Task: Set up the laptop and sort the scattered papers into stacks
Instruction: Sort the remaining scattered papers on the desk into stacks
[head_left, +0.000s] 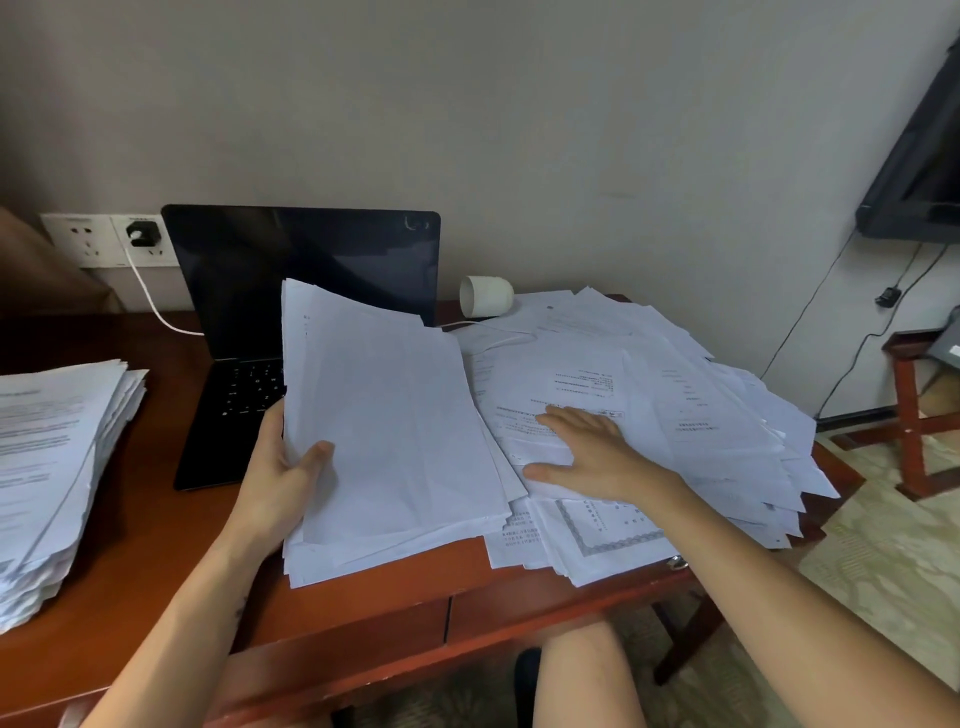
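**While the left hand (283, 467) grips a sheaf (395, 431), the right hand (597, 452) lies flat on the heap (701, 405)**

Where the desk (363, 597) edge crosses the lower middle of the frame, the left hand curls round the sheaf's left edge, thumb on top and fingers behind. The sheets tilt up, with their lower end on the desk. Just right of it, the right hand is spread open, palm down, its straight fingers pressing on the loose heap of printed papers that covers the right half of the desk. The sheaf's right edge overlaps this heap. At the left edge of the frame a thick stack (47, 467) of papers sits on the desk, well apart from the sheaf. Behind the sheaf, mid-frame, the laptop (270, 270) stands open with a dark screen, its keyboard partly hidden by the sheets. Right of the screen a white cup (485, 295) lies on its side at the heap's far edge, mouth turned left. A white cable (150, 301) runs from a wall socket (140, 234) at upper left down to the desk beside the laptop.
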